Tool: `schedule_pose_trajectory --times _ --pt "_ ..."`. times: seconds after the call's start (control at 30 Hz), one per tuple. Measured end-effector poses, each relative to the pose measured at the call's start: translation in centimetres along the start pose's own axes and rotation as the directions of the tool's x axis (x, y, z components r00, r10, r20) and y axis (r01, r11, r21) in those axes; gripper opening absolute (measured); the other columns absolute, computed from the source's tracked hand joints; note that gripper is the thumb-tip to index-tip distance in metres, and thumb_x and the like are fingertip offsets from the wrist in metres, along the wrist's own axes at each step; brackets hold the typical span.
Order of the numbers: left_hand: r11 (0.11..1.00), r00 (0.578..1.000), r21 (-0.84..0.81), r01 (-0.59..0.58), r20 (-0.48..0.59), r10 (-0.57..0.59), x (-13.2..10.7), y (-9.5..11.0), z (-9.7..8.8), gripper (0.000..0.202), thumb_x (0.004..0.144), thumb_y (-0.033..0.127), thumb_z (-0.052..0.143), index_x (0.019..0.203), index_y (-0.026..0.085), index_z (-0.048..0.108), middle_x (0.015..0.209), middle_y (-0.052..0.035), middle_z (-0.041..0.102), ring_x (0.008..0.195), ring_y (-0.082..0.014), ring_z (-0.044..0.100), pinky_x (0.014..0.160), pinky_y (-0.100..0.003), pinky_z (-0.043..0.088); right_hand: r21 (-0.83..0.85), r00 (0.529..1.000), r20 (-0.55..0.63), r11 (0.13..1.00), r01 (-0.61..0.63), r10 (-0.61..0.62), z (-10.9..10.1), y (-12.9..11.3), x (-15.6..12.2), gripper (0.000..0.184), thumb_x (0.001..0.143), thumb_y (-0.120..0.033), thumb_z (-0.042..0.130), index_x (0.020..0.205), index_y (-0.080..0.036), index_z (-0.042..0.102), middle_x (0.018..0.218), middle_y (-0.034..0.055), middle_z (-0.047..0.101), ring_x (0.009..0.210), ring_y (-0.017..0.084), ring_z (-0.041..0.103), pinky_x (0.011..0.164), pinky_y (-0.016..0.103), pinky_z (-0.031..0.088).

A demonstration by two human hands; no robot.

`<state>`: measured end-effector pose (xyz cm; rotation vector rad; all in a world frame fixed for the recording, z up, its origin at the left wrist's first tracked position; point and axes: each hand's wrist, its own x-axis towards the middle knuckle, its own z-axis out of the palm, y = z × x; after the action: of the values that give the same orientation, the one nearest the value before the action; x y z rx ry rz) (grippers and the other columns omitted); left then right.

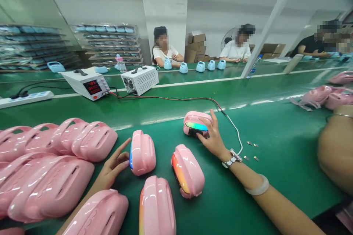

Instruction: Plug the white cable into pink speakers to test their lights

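Note:
Pink portable speakers with coloured light panels stand on the green bench. My left hand (114, 167) is open, its fingertips at the blue-lit face of one pink speaker (145, 152). At the far middle, my right hand (212, 136) has its fingers spread over the front of another pink speaker (190, 116), touching its rainbow panel and the dark strip below. Between and nearer to me are an orange-lit speaker (191, 170) and a speaker with a yellow-orange edge (160, 205). An unlit speaker (99, 214) lies beside my left forearm.
Rows of pink shells (52, 187) fill the left. A white cable (235, 128) runs near my right wrist from a power supply (89, 84). Several small metallic pieces (256, 158) lie to the right. Co-workers sit opposite; someone's arm (336, 150) is at the right edge.

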<state>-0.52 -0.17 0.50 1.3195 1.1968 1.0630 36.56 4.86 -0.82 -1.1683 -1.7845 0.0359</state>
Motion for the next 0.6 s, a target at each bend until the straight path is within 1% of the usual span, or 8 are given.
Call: schedule_pose_trajectory --times 0.07,0.13,0.23,0.3,0.37,0.47,0.6 --pt "1.000 1.000 0.018 -0.005 0.020 0.005 0.2 -0.5 -0.3 0.072 0.081 0.044 0.064 0.144 0.031 0.031 0.083 0.0022 0.056 0.080 -0.0159 0.052 0.084 -0.023 0.040 -0.015 1.000 -0.001 1.000 0.000 0.000 0.0 -0.2 0.0 0.040 0.082 -0.015 0.056 0.121 -0.021 0.051 0.154 0.0115 0.008 0.141 0.030 0.021 0.108 0.049 0.036" --pt "0.999 0.998 0.040 -0.022 0.052 0.020 0.5 -1.2 -0.7 0.070 0.081 0.046 0.064 0.143 0.029 0.034 0.088 -0.0001 0.059 0.083 -0.0181 0.054 0.085 -0.025 0.042 -0.034 1.000 0.000 0.999 0.006 -0.006 -0.1 -0.2 0.0 0.036 0.082 -0.017 0.058 0.117 -0.020 0.053 0.154 0.0128 0.011 0.141 0.029 0.022 0.108 0.048 0.036" --pt "0.998 0.997 0.053 -0.031 0.069 0.027 0.8 -1.9 -1.0 0.066 0.080 0.049 0.064 0.138 0.025 0.043 0.095 -0.0036 0.061 0.090 -0.0219 0.056 0.087 -0.029 0.043 -0.066 1.000 0.005 0.998 0.019 -0.019 -0.2 0.0 0.1 0.042 0.082 -0.021 0.059 0.123 -0.018 0.050 0.152 0.0149 0.015 0.139 0.030 0.026 0.109 0.049 0.034" --pt "0.999 0.998 0.053 -0.009 0.064 0.006 0.7 -1.8 -1.1 0.066 0.078 0.049 0.066 0.136 0.024 0.045 0.097 -0.0039 0.061 0.093 -0.0222 0.056 0.087 -0.028 0.043 -0.086 1.000 0.014 0.996 0.022 -0.021 -0.4 0.1 0.1 0.044 0.084 -0.024 0.059 0.126 -0.018 0.050 0.151 0.0150 0.018 0.138 0.030 0.028 0.110 0.050 0.034" --pt "0.999 0.998 0.033 0.000 0.058 -0.002 0.7 -1.6 -0.9 0.069 0.076 0.048 0.068 0.136 0.023 0.045 0.098 -0.0039 0.061 0.094 -0.0215 0.056 0.086 -0.027 0.044 -0.106 0.999 0.023 0.994 0.033 -0.031 -0.5 0.2 0.1 0.042 0.085 -0.027 0.058 0.125 -0.019 0.052 0.150 0.0145 0.020 0.138 0.031 0.028 0.109 0.051 0.034" --pt "1.000 0.997 -0.008 -0.024 0.069 0.024 0.5 -1.2 -0.5 0.070 0.075 0.045 0.070 0.135 0.019 0.046 0.093 -0.0038 0.060 0.088 -0.0196 0.055 0.080 -0.026 0.045 -0.136 0.998 0.025 0.989 0.058 -0.055 -0.8 0.3 0.0 0.040 0.085 -0.031 0.058 0.123 -0.018 0.055 0.147 0.0150 0.024 0.136 0.033 0.030 0.108 0.053 0.035" --pt "0.994 0.994 -0.086 -0.064 0.080 0.071 0.3 -0.9 0.0 0.066 0.075 0.036 0.071 0.133 0.016 0.048 0.084 -0.0020 0.059 0.079 -0.0162 0.054 0.074 -0.026 0.044 -0.154 0.996 0.022 0.984 0.093 -0.091 -1.0 0.6 0.0 0.042 0.085 -0.037 0.060 0.122 -0.017 0.056 0.144 0.0165 0.029 0.133 0.034 0.033 0.107 0.055 0.034"
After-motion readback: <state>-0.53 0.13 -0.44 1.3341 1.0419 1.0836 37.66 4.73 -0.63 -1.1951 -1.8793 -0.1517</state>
